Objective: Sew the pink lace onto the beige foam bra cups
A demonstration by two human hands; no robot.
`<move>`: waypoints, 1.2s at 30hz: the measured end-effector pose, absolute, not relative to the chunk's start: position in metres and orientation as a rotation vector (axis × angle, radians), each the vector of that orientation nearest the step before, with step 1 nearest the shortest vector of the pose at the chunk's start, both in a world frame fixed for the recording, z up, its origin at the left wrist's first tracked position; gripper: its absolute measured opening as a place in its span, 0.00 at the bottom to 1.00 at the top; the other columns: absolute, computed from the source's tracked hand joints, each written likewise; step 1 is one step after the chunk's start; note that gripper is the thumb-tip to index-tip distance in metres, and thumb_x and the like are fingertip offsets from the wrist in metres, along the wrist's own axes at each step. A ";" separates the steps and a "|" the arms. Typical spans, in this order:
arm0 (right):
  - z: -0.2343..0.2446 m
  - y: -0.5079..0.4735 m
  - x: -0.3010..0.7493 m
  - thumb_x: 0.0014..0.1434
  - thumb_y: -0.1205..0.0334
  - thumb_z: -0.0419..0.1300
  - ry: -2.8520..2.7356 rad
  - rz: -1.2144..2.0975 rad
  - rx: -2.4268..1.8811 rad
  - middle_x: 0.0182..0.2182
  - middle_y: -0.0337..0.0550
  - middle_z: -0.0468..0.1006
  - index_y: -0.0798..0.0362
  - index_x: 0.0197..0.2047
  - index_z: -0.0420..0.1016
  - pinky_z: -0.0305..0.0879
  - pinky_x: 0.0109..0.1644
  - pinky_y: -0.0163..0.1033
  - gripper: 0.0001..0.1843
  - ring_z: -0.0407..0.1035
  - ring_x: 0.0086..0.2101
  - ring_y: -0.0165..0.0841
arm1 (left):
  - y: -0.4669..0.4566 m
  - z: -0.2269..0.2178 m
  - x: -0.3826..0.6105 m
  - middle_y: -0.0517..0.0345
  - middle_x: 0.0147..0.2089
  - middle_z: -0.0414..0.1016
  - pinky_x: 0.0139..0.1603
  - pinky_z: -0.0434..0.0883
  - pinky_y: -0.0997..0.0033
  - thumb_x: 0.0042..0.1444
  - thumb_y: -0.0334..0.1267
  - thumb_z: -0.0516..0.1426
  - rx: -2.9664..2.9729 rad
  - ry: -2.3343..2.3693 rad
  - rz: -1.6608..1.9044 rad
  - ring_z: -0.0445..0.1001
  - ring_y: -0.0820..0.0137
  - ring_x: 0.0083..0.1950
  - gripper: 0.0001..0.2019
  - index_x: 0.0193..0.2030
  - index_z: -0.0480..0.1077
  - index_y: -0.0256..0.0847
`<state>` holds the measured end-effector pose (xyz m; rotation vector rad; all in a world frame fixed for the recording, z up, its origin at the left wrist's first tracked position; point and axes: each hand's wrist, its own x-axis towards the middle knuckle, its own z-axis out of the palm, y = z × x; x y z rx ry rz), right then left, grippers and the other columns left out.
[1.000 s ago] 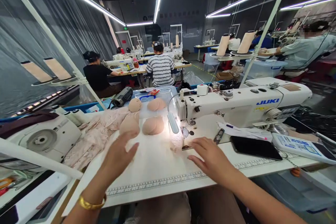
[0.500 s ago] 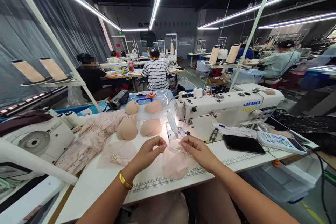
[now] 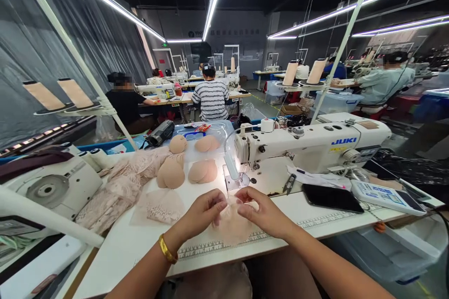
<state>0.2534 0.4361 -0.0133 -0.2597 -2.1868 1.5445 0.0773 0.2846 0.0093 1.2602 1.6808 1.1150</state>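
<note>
The left hand [image 3: 204, 212] appears to pinch the upper edge of a sheer, pale-pink fabric piece [image 3: 235, 231], thumb against fingertips; the right hand [image 3: 267, 212] has fingers bent narrowly at the opposite side, though I cannot tell whether it grips. Having a hand at either side probably keeps the limp, see-through cloth spread above the white tabletop [image 3: 115, 261]. Just beyond the hands, a slim white lamp [image 3: 230, 162] lights the needle area of a white metal sewing machine [image 3: 308, 145]. Left of the left hand lies a flat, lace-patterned pink piece [image 3: 164, 208], likely within easy reach; beyond it sit smooth, rounded beige cups [image 3: 170, 173], overlapping, perhaps to save room.
</note>
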 end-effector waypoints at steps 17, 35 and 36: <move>-0.028 0.449 0.232 0.66 0.38 0.60 -1.863 2.112 -0.366 0.17 0.26 0.66 0.49 0.38 0.66 0.52 0.27 0.34 0.22 0.56 0.17 0.26 | 0.281 0.019 0.067 0.61 0.29 0.78 0.16 0.48 0.77 0.64 0.67 0.54 1.016 1.518 0.963 0.61 0.77 0.16 0.25 0.40 0.57 0.45; -0.072 0.463 0.211 0.69 0.41 0.55 -2.043 1.847 -0.381 0.22 0.31 0.72 0.48 0.42 0.68 0.58 0.31 0.39 0.18 0.69 0.25 0.35 | 0.325 -0.014 -0.024 0.44 0.58 0.81 0.62 0.71 0.53 0.63 0.36 0.56 1.740 2.688 0.770 0.78 0.53 0.57 0.11 0.48 0.78 0.41; -0.072 0.464 0.210 0.69 0.41 0.55 -2.040 1.842 -0.378 0.22 0.32 0.72 0.48 0.41 0.68 0.58 0.31 0.39 0.18 0.70 0.25 0.35 | 0.323 -0.010 -0.025 0.44 0.57 0.81 0.62 0.71 0.54 0.64 0.37 0.55 1.737 2.714 0.806 0.78 0.53 0.57 0.11 0.47 0.78 0.42</move>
